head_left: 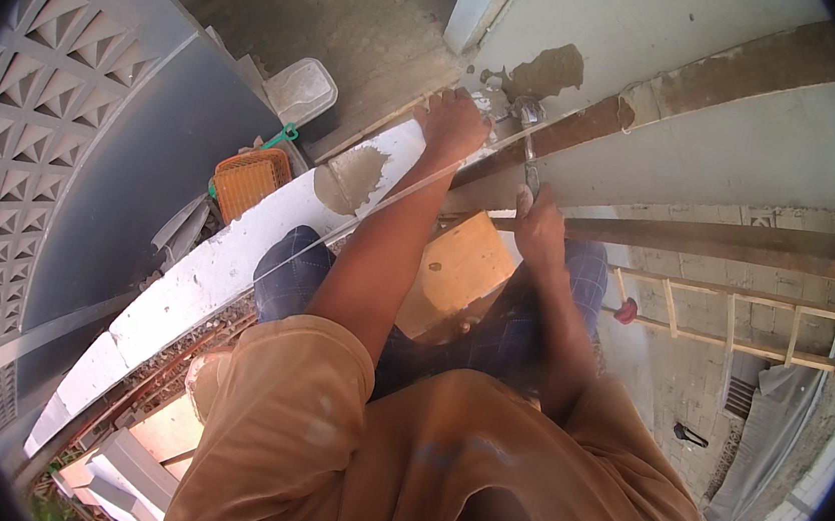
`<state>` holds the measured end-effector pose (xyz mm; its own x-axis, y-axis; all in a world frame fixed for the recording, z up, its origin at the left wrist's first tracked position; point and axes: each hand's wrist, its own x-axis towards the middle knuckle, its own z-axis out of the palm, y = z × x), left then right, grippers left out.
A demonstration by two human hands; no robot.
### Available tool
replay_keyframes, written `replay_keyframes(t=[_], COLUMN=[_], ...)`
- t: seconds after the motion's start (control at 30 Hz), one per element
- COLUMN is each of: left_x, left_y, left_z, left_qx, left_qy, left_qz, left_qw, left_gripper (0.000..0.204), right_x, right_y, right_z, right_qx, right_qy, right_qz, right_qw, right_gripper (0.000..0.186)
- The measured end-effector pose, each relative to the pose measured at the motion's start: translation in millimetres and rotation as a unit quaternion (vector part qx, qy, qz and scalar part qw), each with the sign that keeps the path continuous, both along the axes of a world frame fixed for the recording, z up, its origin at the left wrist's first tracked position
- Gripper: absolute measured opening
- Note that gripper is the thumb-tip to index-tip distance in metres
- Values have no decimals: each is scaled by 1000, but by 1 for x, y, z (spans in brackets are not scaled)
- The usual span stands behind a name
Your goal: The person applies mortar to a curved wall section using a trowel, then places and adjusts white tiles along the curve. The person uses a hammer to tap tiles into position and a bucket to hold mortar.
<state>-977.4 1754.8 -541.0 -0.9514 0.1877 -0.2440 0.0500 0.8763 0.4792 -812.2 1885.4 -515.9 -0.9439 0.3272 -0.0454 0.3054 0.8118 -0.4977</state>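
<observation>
My left hand [454,124] is bent down over the far end of a long white ledge [238,248], its fingers curled round the edge. A brown-grey mortar patch [350,179] lies on that ledge, nearer to me. In my right hand [541,229] is a slim hand tool [532,151] with a grey metallic head, pointing away from me. The head touches or nearly touches the wall [680,45] under another mortar patch [548,69]; its exact kind I cannot make out. A taut pale string [409,191] crosses over my left forearm.
Between my knees is a wooden box-like block [462,270]. Left of the ledge are an orange basket [250,184] and a whitish tub [301,91]. Wooden beams [711,241] run off right above a much lower floor, with a ladder-like wooden frame [732,316].
</observation>
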Motion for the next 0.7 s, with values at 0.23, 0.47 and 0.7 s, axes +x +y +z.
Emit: replay_keyframes(t=[0.23, 0.47, 0.7], left_x=[-7, -27, -18], left_y=[-4, -25, -20], left_z=[10, -43, -27], left_qx=[17, 225, 193], left_qy=[-69, -51, -41], left_qz=[-32, 52, 41], left_qw=[997, 972, 979], left_gripper=[69, 67, 66], right_x=[-2, 6, 3], right_y=[-14, -25, -3], right_z=[38, 54, 22], right_qx=[-36, -72, -21], right_qy=[51, 49, 28], right_qz=[12, 29, 43], right_qw=[998, 996, 998], right_gripper=[38, 44, 45])
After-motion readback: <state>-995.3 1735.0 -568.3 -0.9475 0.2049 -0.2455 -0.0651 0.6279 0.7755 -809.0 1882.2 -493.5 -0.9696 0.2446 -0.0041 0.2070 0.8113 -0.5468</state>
